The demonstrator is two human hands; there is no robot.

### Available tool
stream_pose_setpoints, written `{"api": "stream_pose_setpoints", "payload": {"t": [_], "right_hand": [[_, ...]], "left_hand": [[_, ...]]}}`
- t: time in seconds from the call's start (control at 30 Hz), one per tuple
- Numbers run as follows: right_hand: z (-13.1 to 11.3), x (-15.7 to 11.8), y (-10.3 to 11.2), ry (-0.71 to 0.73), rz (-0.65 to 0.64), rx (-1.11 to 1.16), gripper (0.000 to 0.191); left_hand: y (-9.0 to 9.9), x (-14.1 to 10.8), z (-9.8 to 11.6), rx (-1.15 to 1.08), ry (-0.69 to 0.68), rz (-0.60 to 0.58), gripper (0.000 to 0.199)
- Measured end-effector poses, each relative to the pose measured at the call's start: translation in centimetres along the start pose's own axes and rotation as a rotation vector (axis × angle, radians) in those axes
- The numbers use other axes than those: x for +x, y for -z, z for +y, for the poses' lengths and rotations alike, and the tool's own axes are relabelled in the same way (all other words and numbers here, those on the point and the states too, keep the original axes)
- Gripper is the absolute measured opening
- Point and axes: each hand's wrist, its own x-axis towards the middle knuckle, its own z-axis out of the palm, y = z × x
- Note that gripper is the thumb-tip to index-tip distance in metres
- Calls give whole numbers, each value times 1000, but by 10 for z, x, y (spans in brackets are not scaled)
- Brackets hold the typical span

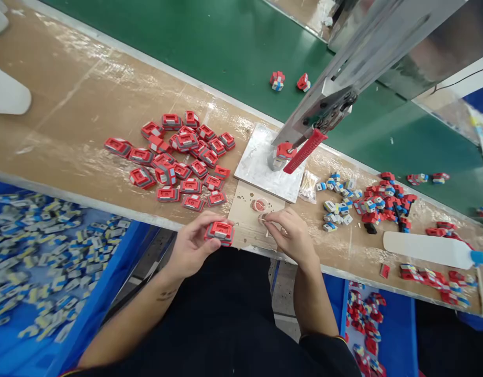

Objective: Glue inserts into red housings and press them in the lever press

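My left hand (196, 243) is closed around a red and grey plastic piece (220, 232), its recessed red face turned up. My right hand (290, 233) pinches a thin pale stick (267, 231) between thumb and fingertips; its exact kind is too small to make out. Just beyond these fingertips, a small clear round dish (260, 204) with something reddish in it sits on a stained cardboard sheet (245, 225). Many similar red and grey pieces (186, 141) lie in a loose heap to the left.
A hand press with a red handle (306, 152) stands on a metal plate (253, 162). Right of it lie a bag of small sticks (309, 186), blue-and-white parts (337, 201), red assemblies (386, 196) and a white bottle (427, 248). Blue bins (121, 251) flank me; a green belt (225, 57) runs behind.
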Motion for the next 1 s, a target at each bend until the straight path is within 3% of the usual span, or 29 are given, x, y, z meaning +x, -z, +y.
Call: {"api": "stream_pose_setpoints", "payload": {"t": [0.17, 0.27, 0.53, 0.7, 0.87, 1.0], "right_hand": [[0, -1, -1, -35, 83, 37, 10], [2, -5, -1, -60, 146, 15, 10], [7, -9, -8, -77, 142, 32, 13], [8, -8, -9, -57, 128, 64, 12], [6, -8, -9, -47, 162, 48, 12], [5, -6, -10, 3, 164, 31, 13]], "left_hand": [[-13, -5, -16, -132, 161, 111, 47], [-19, -5, -22, -205, 213, 112, 46], [-25, -3, -24, -230, 152, 46, 38], [-26, -3, -23, -151, 134, 28, 44], [-32, -4, -18, -382, 308, 68, 55], [-37, -2, -12, -491, 450, 68, 49]]}}
